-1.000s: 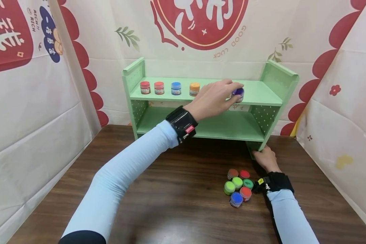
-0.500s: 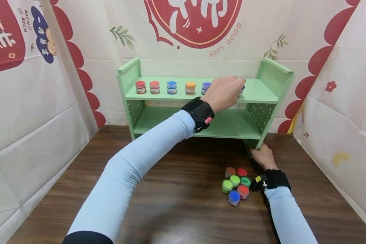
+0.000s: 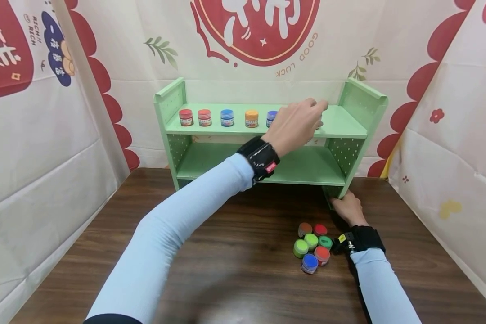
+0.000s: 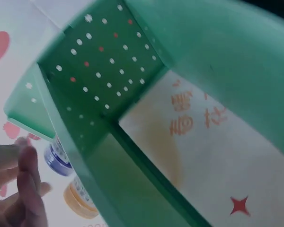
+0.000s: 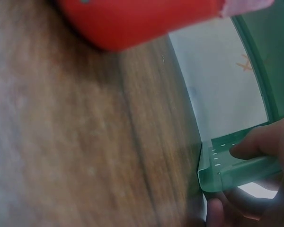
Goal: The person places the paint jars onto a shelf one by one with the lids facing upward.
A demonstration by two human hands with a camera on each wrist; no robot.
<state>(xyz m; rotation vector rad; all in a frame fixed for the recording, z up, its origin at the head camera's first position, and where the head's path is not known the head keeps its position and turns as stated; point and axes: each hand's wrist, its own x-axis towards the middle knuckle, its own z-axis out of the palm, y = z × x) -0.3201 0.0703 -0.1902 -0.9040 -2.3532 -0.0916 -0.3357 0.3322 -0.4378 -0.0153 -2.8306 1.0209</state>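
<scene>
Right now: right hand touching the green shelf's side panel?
Touching: the right hand grips the green shelf's side panel; the right wrist view shows the thumb on it.

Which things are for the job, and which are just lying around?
For the job, I think:
green shelf
jars standing on it
more jars bunched on the table
left hand
right hand gripping the shelf

Just there, probably:
printed cloth
wristbands

Pale blue on both arms here: left sleeve (image 3: 166,231), black band (image 3: 112,318) at its upper end, and matching right sleeve (image 3: 385,284)! Chunky black left wristband (image 3: 258,156) flashes a red tag (image 3: 271,167) (lettering too blurred to read); black right wristband (image 3: 369,238) sports a yellow label (image 3: 342,239). Left hand (image 3: 294,125), bare; right hand (image 3: 350,209), bare.
</scene>
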